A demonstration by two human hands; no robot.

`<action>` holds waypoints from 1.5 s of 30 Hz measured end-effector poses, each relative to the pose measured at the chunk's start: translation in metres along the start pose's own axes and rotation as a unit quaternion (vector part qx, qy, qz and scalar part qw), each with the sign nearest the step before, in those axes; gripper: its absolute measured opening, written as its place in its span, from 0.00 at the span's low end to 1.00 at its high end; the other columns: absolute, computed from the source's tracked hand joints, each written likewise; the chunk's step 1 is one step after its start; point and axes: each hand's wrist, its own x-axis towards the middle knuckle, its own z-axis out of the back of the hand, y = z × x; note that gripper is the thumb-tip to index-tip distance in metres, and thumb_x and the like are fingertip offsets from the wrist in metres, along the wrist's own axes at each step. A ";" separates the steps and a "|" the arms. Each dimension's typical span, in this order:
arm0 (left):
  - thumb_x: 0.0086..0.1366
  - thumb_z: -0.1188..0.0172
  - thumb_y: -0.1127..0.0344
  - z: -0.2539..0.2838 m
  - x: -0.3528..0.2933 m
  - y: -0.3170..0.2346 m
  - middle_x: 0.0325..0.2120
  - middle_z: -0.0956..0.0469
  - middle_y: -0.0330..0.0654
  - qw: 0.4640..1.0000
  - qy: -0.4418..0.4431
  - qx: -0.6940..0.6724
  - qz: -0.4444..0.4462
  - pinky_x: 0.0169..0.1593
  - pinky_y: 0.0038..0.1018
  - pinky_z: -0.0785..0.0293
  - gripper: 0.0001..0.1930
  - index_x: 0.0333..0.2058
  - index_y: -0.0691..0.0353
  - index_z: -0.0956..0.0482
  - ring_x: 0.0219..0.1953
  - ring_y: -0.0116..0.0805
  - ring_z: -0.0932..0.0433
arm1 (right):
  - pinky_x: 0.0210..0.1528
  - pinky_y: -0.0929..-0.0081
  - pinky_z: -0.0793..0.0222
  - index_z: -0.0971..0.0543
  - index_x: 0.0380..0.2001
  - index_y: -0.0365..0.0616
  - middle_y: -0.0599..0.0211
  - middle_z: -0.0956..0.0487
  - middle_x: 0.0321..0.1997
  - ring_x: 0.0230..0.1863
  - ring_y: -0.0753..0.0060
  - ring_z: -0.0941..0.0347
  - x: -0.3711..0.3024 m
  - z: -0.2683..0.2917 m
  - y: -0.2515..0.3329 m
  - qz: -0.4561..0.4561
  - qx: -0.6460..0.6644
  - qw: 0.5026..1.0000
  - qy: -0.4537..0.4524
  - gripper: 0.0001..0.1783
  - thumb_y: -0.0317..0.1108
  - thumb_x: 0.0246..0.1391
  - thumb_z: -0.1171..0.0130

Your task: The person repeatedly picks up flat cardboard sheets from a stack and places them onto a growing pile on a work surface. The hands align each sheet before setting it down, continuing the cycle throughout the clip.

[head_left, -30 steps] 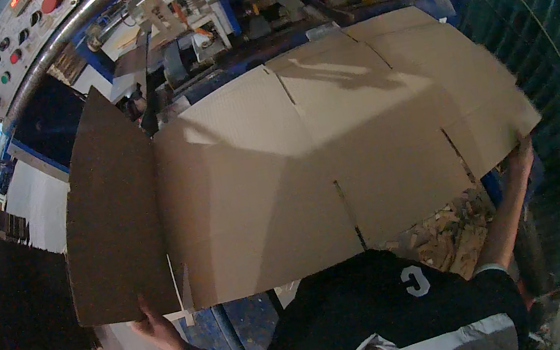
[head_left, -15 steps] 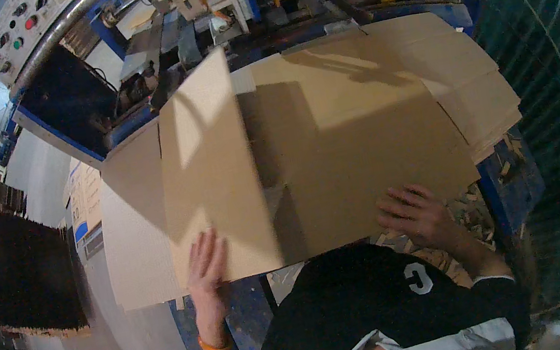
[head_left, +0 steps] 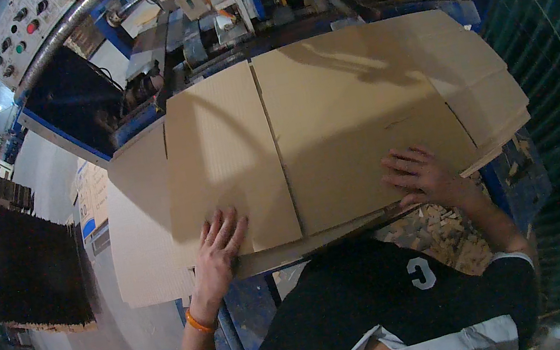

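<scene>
I have both hands resting on a sheet of tan cardboard [head_left: 349, 102] that spreads across the middle of the frame. The left hand [head_left: 215, 257], with an orange wristband [head_left: 199, 324] below it, lies palm-down on the lower edge of the narrower left panel [head_left: 226, 158]; its grip is wide, fingers extended and slightly spread. The right hand [head_left: 425, 177] has its grip wide too, fingers fanned over the lower right of the larger panel, closed around nothing. A dark, narrow gap runs between the two panels, just right of centre-left. Paler cardboard [head_left: 142, 222] shows beneath, out to the left. Beyond the sheet's far edge, at the top of the frame, I see the machine [head_left: 224, 15], with a control panel [head_left: 27, 32] at upper left. Cardboard scraps [head_left: 443, 231] lie at lower right, and a green corrugated wall [head_left: 553, 73] fills the right side.
</scene>
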 end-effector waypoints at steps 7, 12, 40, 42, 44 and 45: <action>0.56 0.55 0.71 -0.007 0.022 0.011 0.58 0.41 0.46 0.999 -0.042 0.001 0.009 0.63 0.44 0.51 0.26 0.56 0.55 0.34 0.62 0.48 0.46 | 0.65 0.50 0.59 0.33 0.54 0.53 0.64 0.39 0.63 0.65 0.55 0.51 0.033 0.003 -0.037 -0.028 0.010 0.999 0.013 0.37 0.59 0.42 0.43; 0.52 0.43 0.54 0.003 0.031 0.045 0.61 0.47 0.51 0.993 0.027 -0.109 -0.025 0.64 0.43 0.55 0.36 0.59 0.61 0.41 0.64 0.49 0.51 | 0.65 0.56 0.55 0.34 0.55 0.49 0.61 0.41 0.63 0.64 0.55 0.48 0.034 0.002 -0.097 -0.022 0.039 0.998 -0.043 0.31 0.50 0.49 0.44; 0.57 0.43 0.50 -0.002 0.112 0.145 0.32 0.22 0.51 0.933 -0.122 0.037 0.338 0.39 0.39 0.28 0.21 0.41 0.61 0.24 0.34 0.49 0.23 | 0.49 0.61 0.35 0.28 0.47 0.40 0.43 0.27 0.45 0.48 0.44 0.32 0.101 0.005 -0.229 -0.418 -0.089 0.891 -0.154 0.21 0.42 0.54 0.50; 0.55 0.42 0.48 -0.001 0.096 0.104 0.46 0.29 0.54 0.933 -0.136 0.156 0.294 0.47 0.43 0.33 0.27 0.48 0.60 0.28 0.45 0.51 0.28 | 0.56 0.61 0.41 0.33 0.52 0.40 0.45 0.34 0.54 0.55 0.44 0.38 0.072 0.028 -0.178 -0.326 -0.088 0.929 -0.152 0.26 0.40 0.51 0.46; 0.52 0.40 0.47 0.000 0.084 0.067 0.55 0.39 0.53 0.981 -0.142 -0.032 0.126 0.55 0.45 0.40 0.34 0.54 0.59 0.34 0.55 0.52 0.37 | 0.62 0.58 0.50 0.36 0.55 0.42 0.47 0.40 0.61 0.61 0.46 0.45 0.036 0.040 -0.121 -0.266 -0.065 0.959 -0.070 0.32 0.41 0.47 0.42; 0.51 0.40 0.46 -0.001 0.080 0.053 0.58 0.43 0.53 0.990 -0.111 -0.042 0.079 0.58 0.46 0.44 0.36 0.56 0.59 0.37 0.58 0.53 0.41 | 0.64 0.56 0.54 0.36 0.55 0.42 0.49 0.42 0.62 0.63 0.48 0.48 0.021 0.038 -0.095 -0.252 -0.068 0.964 -0.041 0.34 0.43 0.45 0.41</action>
